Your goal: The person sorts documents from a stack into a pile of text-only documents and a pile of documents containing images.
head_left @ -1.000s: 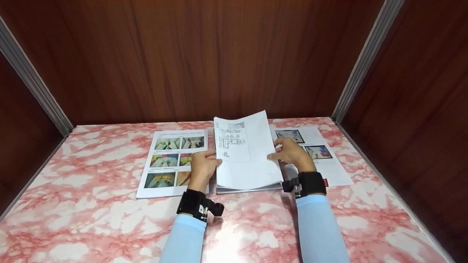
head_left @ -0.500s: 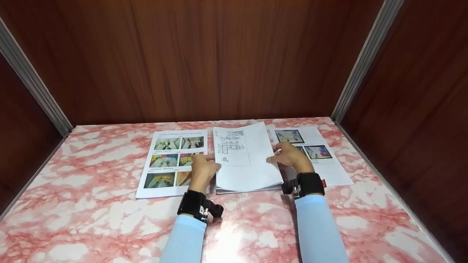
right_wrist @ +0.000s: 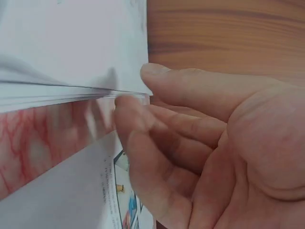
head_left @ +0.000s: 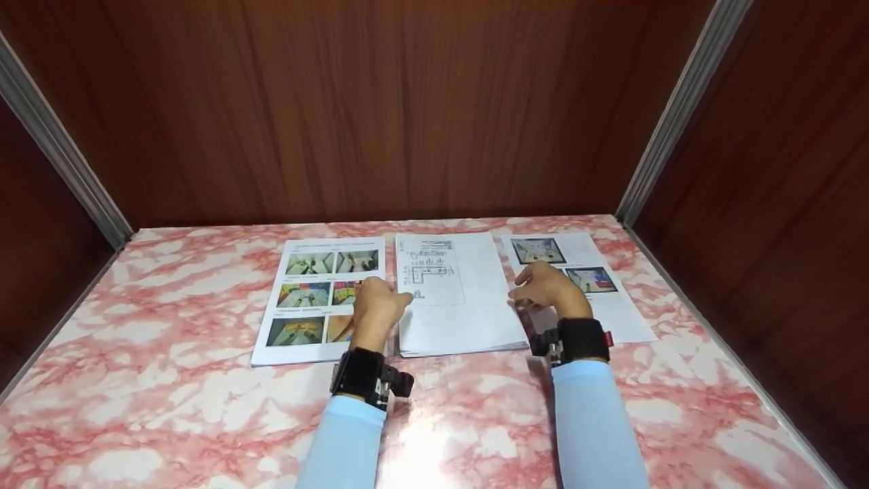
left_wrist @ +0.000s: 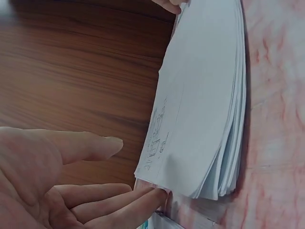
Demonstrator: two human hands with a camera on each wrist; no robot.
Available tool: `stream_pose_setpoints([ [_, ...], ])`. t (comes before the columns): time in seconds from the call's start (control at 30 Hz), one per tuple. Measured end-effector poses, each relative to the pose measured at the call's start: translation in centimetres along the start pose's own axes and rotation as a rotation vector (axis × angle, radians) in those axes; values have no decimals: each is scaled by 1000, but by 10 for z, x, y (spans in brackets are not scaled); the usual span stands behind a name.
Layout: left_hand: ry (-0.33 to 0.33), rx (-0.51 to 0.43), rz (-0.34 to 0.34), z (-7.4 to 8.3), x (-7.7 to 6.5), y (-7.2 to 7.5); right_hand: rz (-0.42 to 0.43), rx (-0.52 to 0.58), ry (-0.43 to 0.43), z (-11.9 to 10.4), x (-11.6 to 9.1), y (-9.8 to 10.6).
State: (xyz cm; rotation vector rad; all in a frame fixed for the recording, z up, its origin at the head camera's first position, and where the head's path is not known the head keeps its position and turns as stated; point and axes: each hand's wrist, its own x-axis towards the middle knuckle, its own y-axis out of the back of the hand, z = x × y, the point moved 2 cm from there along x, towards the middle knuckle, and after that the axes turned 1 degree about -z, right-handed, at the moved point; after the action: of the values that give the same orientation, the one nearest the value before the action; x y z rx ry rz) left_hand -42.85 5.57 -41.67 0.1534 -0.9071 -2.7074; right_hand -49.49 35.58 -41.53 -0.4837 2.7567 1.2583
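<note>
A stack of white paper [head_left: 475,312] lies flat in the middle of the table, its top sheet bearing a line drawing near the upper left. My left hand [head_left: 380,305] is at the stack's left edge. In the left wrist view, its thumb is raised apart from the extended fingers [left_wrist: 119,210], whose tips are beside the stack's edge. At the opposite edge is my right hand [head_left: 548,288]. The right wrist view shows its thumb [right_wrist: 190,86] apart from loosely bent fingers, with the sheet edges close to the fingertips; whether they touch is unclear. Neither hand grips the paper.
Left of the stack lies a pile of printed sheets [head_left: 299,356] with several colour photos, partly under my left hand. Another printed sheet with photos [head_left: 621,319] lies to the right. A brown wood-look panel [head_left: 407,115] rises behind the marbled red-and-white table [head_left: 170,421].
The top sheets, earlier raised and bowed between my hands, have come down flat onto the stack. Both hands have let go, and the right has shifted slightly outward.
</note>
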Motion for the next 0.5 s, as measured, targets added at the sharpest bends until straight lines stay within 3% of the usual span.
stream_pose_setpoints([
  [0.17,-28,-15,-11,-3,1,-7,-13,22,5,-5,-1,-3],
  [0.5,-13,-12,-41,-2,1,-10,-36,24,10,-11,0,-8],
])
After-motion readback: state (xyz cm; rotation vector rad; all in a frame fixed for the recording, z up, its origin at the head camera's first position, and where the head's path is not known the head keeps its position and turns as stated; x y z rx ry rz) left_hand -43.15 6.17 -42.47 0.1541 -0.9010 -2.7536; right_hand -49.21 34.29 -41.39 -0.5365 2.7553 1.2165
